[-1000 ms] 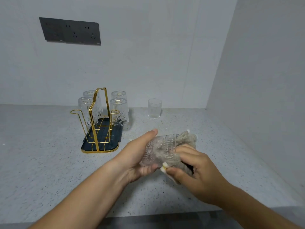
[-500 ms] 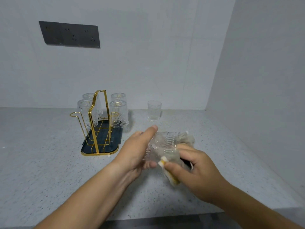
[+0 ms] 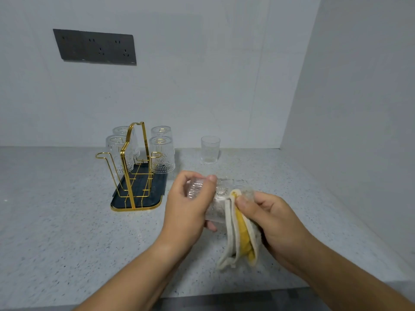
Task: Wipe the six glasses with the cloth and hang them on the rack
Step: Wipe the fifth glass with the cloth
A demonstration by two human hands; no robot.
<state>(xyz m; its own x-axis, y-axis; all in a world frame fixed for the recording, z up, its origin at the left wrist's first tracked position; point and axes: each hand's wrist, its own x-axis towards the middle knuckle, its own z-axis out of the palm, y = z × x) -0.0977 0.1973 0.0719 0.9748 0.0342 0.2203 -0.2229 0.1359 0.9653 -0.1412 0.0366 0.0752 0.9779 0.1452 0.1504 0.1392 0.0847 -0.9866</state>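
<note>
My left hand grips a ribbed clear glass lying on its side above the counter. My right hand pinches a beige and yellow cloth against the glass's open end; the cloth hangs down below it. A gold wire rack on a dark tray stands to the left, with several glasses hung upside down on its far pegs, such as the front right one. One clear glass stands upright on the counter near the back wall.
The speckled grey counter ends at a front edge close to me. White walls close off the back and the right side. A dark socket panel sits on the back wall.
The cloth has come out of the glass and now hangs below it from my right hand. My left hand has turned its grip over the top of the glass.
</note>
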